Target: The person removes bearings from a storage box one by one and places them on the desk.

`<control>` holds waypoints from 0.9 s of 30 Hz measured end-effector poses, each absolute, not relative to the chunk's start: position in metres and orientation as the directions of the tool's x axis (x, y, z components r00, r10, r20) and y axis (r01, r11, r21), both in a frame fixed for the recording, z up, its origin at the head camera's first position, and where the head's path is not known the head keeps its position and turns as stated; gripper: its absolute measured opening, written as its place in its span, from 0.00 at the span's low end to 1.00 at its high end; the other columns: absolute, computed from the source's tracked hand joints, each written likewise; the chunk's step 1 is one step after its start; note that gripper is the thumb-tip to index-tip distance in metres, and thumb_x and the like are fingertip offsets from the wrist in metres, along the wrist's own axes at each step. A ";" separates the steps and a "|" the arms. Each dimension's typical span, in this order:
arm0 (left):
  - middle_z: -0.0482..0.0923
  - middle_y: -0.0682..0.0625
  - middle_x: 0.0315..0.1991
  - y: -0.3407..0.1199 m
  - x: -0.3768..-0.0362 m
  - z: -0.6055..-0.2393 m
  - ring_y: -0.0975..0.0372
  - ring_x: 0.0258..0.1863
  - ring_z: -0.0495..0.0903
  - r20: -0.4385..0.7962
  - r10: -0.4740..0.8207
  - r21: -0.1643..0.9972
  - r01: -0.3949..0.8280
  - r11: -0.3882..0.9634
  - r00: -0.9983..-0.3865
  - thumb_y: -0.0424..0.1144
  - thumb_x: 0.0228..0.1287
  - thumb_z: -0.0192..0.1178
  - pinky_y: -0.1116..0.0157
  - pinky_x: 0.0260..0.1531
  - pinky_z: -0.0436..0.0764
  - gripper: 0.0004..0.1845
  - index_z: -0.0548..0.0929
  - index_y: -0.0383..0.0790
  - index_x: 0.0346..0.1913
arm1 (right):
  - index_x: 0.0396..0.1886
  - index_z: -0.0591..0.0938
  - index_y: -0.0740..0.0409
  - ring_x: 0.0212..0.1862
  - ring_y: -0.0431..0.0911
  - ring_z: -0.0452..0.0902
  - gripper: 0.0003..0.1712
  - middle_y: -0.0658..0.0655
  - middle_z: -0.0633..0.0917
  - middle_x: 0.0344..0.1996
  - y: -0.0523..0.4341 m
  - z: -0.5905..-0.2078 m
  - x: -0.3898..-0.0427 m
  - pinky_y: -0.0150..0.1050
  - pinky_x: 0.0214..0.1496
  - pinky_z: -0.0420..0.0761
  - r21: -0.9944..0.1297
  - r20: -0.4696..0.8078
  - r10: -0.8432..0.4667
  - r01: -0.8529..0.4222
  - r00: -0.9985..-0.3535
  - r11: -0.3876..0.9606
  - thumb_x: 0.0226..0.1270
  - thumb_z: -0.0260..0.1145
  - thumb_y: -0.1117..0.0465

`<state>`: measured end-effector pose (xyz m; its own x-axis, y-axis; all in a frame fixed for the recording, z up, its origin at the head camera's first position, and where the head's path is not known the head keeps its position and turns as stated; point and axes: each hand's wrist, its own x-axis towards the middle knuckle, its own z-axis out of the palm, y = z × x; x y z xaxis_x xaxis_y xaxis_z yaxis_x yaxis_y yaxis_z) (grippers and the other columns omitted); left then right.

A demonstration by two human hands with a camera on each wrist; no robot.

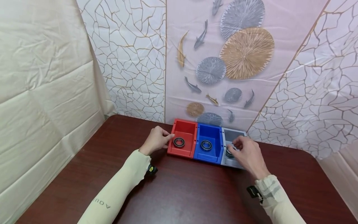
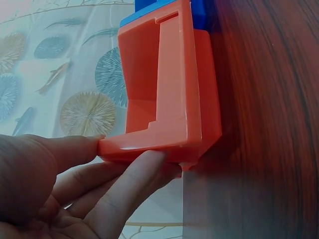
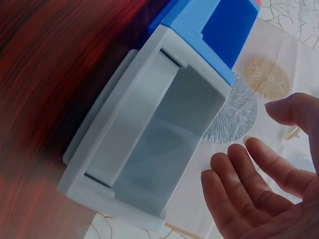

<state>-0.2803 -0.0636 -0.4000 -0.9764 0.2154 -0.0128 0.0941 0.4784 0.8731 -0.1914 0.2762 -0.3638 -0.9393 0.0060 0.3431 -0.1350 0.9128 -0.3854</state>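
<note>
— What sort of place am I working in?
— A staged recording corner, I'd say: printed backdrop sheets [image 1: 246,62] hang behind a dark wooden bench [image 1: 184,189] carrying sorting bins [image 1: 207,141].

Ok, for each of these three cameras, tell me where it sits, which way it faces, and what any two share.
Head: looks forward and down at the table and three bins; both arms and hands show.
Left wrist: beside the left hand, faces the red bin; fingers pinch its wall.
Right wrist: beside the right hand, faces the grey bin; open fingers show, touching nothing there.
Shared: all three views show the blue bin; head and left wrist share the red bin.
</note>
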 end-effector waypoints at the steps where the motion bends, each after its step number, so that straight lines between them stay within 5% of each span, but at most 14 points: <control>1: 0.89 0.38 0.44 -0.063 -0.280 -0.400 0.57 0.28 0.91 -0.013 0.215 0.874 0.093 0.477 -0.977 0.39 0.69 0.67 0.63 0.30 0.90 0.13 0.91 0.31 0.46 | 0.38 0.85 0.60 0.33 0.47 0.80 0.14 0.58 0.87 0.32 0.275 -0.364 -0.192 0.41 0.37 0.80 -0.383 0.346 0.007 -0.134 -0.938 0.914 0.67 0.70 0.52; 15: 0.88 0.38 0.45 -0.062 -0.279 -0.400 0.57 0.31 0.91 -0.020 0.214 0.883 0.083 0.461 -0.977 0.38 0.70 0.66 0.63 0.29 0.90 0.13 0.90 0.31 0.48 | 0.40 0.86 0.60 0.35 0.48 0.80 0.17 0.59 0.87 0.35 0.259 -0.365 -0.198 0.41 0.37 0.80 -0.403 0.344 0.005 -0.143 -0.939 0.904 0.67 0.71 0.50; 27: 0.88 0.38 0.46 -0.064 -0.279 -0.400 0.57 0.31 0.91 -0.031 0.211 0.890 0.069 0.451 -0.977 0.39 0.70 0.66 0.62 0.30 0.90 0.14 0.90 0.32 0.49 | 0.45 0.86 0.63 0.43 0.56 0.84 0.20 0.64 0.88 0.42 0.245 -0.366 -0.202 0.53 0.46 0.86 -0.413 0.351 0.006 -0.150 -0.936 0.898 0.67 0.71 0.50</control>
<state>-0.2785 -0.0641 -0.4003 -0.9769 0.2112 -0.0314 0.0690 0.4515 0.8896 -0.2020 0.2446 -0.3658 -0.9362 0.0056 0.3513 -0.1496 0.8983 -0.4131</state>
